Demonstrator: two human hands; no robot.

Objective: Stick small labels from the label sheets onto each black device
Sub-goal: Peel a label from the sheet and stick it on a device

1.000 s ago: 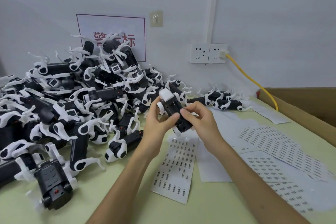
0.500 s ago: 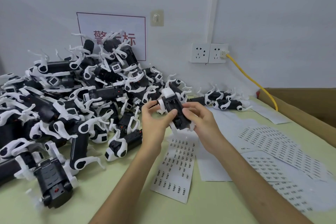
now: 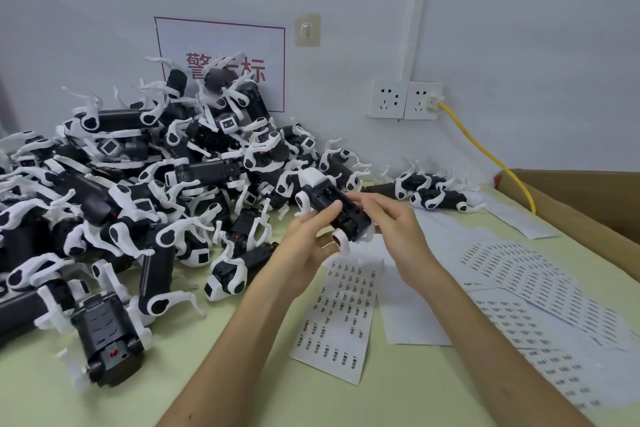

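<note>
Device (image 3: 332, 208) now lower and flatter than a second ago, cradled in left hand (image 3: 308, 243), thumb across it. Right hand (image 3: 398, 232) pinches its right end, so labelling looks underway; label sheet (image 3: 341, 315) lies just below both hands.

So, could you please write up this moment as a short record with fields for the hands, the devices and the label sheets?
Held item: black device with white parts, lifted off the table
Left hand: left hand grips it from beneath, thumb on top
Right hand: right hand pinches its right end
Nearest sheet: label sheet flat under the hands
Other sheets: more label sheets spread to the right
Waiting stock: pile of devices heaped on the left
</note>
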